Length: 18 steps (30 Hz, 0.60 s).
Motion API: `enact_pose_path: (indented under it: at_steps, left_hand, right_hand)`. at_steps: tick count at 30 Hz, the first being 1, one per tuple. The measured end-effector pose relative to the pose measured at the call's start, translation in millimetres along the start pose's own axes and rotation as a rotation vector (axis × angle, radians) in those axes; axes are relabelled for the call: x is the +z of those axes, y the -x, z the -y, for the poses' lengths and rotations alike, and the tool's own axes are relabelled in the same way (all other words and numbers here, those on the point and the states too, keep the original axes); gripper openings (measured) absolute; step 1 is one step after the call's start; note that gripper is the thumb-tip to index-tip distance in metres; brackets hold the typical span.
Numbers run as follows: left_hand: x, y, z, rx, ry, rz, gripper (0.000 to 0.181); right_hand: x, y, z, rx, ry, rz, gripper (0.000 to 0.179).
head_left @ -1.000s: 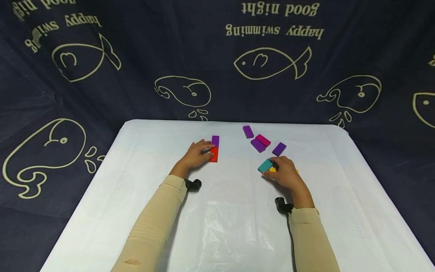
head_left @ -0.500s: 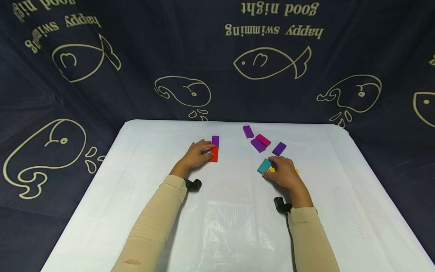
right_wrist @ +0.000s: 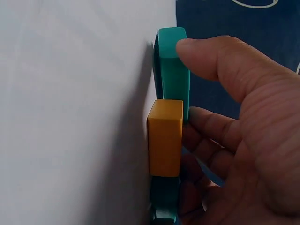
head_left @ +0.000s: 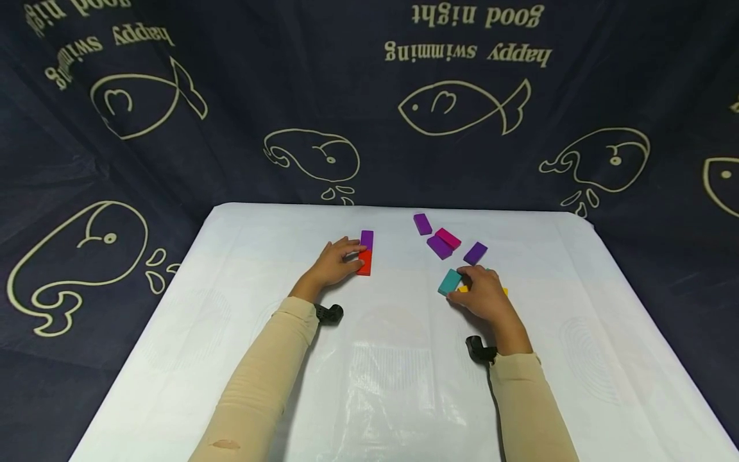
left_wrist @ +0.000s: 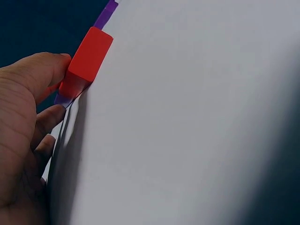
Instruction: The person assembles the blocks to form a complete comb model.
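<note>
In the head view my left hand (head_left: pixel 336 262) is at the left of the table, its thumb and a finger at the two ends of a red block (head_left: pixel 365 264). A purple block (head_left: pixel 367 239) lies end to end with it on the far side. The left wrist view shows the thumb against the red block (left_wrist: pixel 89 56). On the right, my right hand (head_left: pixel 484 292) pinches a teal block (head_left: pixel 450 282) between thumb and fingers. The right wrist view shows a yellow block (right_wrist: pixel 165 138) beside this teal block (right_wrist: pixel 176 70), and another teal block (right_wrist: pixel 165 194) below, partly hidden.
Beyond the right hand lie several loose blocks: a dark purple one (head_left: pixel 475 253), a purple one (head_left: pixel 440 247) against a pink one (head_left: pixel 448 238), and another purple one (head_left: pixel 423 224). The white table (head_left: pixel 392 359) ends at a dark patterned cloth (head_left: pixel 369 96).
The teal block in the right hand has turned and shifted very slightly. My left hand stays in place at the red block.
</note>
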<state>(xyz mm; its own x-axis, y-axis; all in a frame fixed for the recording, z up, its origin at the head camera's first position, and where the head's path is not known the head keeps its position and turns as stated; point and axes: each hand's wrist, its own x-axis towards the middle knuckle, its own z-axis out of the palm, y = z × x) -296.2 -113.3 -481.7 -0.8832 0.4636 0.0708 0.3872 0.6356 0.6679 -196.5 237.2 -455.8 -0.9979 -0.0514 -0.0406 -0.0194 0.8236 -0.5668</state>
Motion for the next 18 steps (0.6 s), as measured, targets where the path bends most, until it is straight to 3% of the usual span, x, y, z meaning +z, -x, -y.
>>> enact_pose_path:
  at_steps: [18]
  left_hand:
    - [-0.9,0.0,-2.2,-0.008,-0.011,0.008,0.044]
  right_hand:
    - [-6.2,-0.5,10.1,-0.109,-0.089,-0.021,0.06]
